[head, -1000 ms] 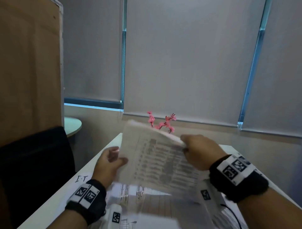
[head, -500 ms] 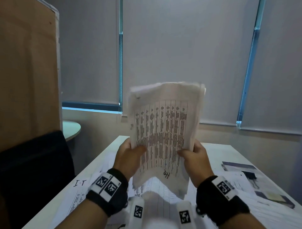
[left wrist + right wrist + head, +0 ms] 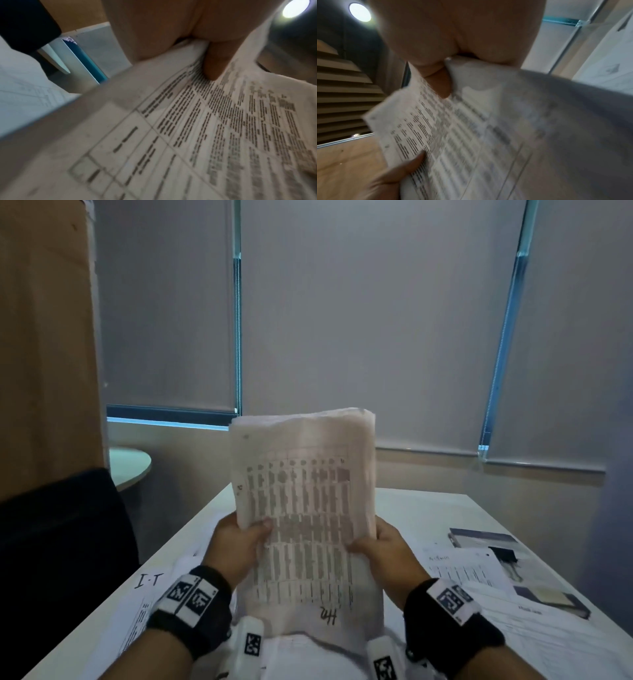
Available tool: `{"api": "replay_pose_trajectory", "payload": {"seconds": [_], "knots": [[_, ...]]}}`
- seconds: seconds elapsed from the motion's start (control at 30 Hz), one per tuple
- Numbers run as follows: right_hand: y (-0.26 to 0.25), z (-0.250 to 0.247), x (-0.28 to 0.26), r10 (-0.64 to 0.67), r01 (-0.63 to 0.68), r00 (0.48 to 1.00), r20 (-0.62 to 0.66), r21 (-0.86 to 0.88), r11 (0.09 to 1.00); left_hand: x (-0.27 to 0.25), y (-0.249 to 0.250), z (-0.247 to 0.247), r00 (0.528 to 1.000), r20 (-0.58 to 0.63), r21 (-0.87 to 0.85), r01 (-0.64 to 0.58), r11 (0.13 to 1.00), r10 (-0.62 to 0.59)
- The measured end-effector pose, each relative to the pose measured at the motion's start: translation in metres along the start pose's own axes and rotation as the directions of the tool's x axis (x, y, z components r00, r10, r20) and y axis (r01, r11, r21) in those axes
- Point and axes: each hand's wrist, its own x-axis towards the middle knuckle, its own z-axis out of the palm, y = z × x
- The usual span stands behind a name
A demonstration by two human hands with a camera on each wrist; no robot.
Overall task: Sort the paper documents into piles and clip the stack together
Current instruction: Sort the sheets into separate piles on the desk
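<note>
The left hand [image 3: 236, 546] and the right hand [image 3: 383, 549] each gripped one side of the stack of papers [image 3: 305, 508]. The thumbs lay on the front page and the other fingers were hidden behind it. The stack stood upright, and its bottom edge seemed to rest on or just above the papers below, though blur made that hard to tell. The front page had a table of dark print and some handwriting near the bottom.

It looked like the person was tapping the stack to make its edges even. That would be the step just before clipping. The next move would likely need one hand to hold the stack tight while the other reached for the black clip [image 3: 507, 554]. The sheets could slip apart if the grip got loose.

Under the stack, more loose sheets [image 3: 462, 571] lay spread over the white counter [image 3: 411, 505]. A sheet marked "I·T" [image 3: 150, 580] lay near the left edge. The clip sat on the right side, well apart from the hands, beside a dark book [image 3: 483, 537].

A black chair [image 3: 61, 542] stood to the left, in front of a brown board [image 3: 44, 337]. A small round table [image 3: 130, 465] showed behind it. At the back, grey window blinds [image 3: 376, 320] were pulled down. The room was dim.
</note>
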Motion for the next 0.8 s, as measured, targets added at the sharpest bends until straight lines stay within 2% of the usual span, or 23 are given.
{"api": "replay_pose_trajectory", "payload": {"seconds": [0.1,0.2,0.27,0.37,0.43,0.5,0.6,0.73,0.8], "knots": [[-0.008,-0.030,0.004,0.049,-0.038,0.995,0.087,-0.123,0.992,0.001,-0.006,-0.017,0.996,-0.088,-0.037,0.017,0.999,-0.020],[-0.010,-0.075,0.013,0.088,-0.072,0.996,0.027,-0.369,0.927,0.002,-0.015,-0.045,0.968,-0.244,-0.157,0.018,0.987,-0.057],[-0.007,-0.096,0.017,0.124,-0.101,0.992,0.001,-0.574,0.812,0.005,-0.026,-0.063,0.936,-0.334,-0.265,0.018,0.964,-0.110],[0.002,-0.098,0.023,0.231,-0.091,0.971,0.054,-0.815,0.572,0.007,-0.045,-0.083,0.905,-0.382,-0.397,0.022,0.918,-0.187],[0.007,-0.083,0.031,0.312,-0.043,0.945,0.096,-0.911,0.409,0.005,-0.049,-0.090,0.907,-0.353,-0.483,0.036,0.875,-0.232],[0.017,-0.062,0.045,0.349,0.021,0.928,0.132,-0.952,0.304,0.006,-0.058,-0.097,0.897,-0.357,-0.478,0.064,0.876,-0.260],[0.031,-0.026,0.077,0.337,0.059,0.930,0.145,-0.966,0.252,0.014,-0.074,-0.104,0.864,-0.409,-0.502,0.056,0.863,-0.294],[0.054,0.012,0.118,0.323,0.068,0.936,0.143,-0.970,0.233,0.017,-0.081,-0.109,0.846,-0.390,-0.588,0.076,0.805,-0.365],[0.067,0.023,0.132,0.338,0.067,0.931,0.138,-0.974,0.214,0.021,-0.082,-0.110,0.825,-0.436,-0.566,0.059,0.823,-0.359]]}}
